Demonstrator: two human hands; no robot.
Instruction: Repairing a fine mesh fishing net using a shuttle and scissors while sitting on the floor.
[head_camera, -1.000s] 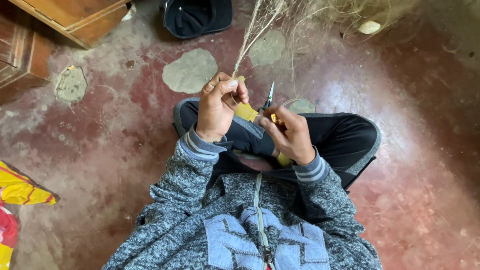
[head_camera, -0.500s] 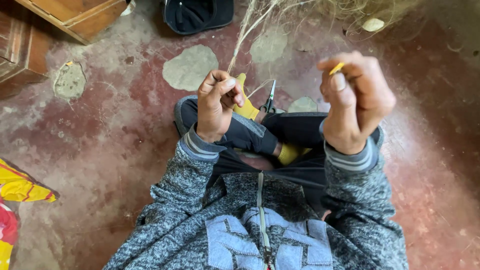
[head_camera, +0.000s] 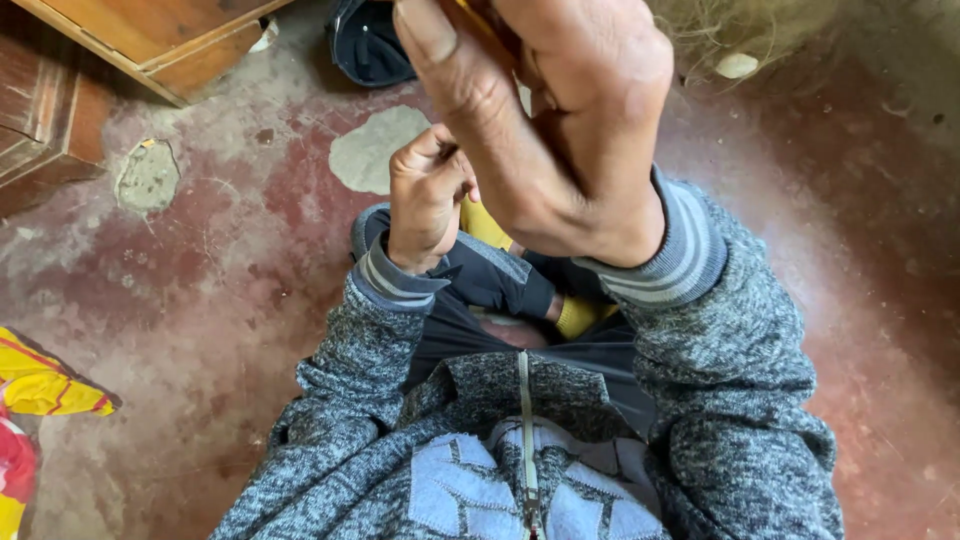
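Nearest the camera, the right hand is raised close to the lens, large in the head view, its back turned toward the viewer. Its fingers are curled shut, and a sliver of a yellow-orange thing shows at their tips by the top edge; what exactly they grip cannot be told. Below it runs the striped cuff of a grey knit sweater.

Lower and farther off, the left hand is held above the crossed legs in dark trousers. Its fingers are closed into a loose fist; whatever they pinch is hidden behind the right hand. A yellow piece lies on the lap just beside this hand.

Beyond lies the worn red floor with grey patches. A wooden cabinet stands at the far left, a dark cap near the top, dry fibres at the top right, and yellow-and-red cloth at the left edge.
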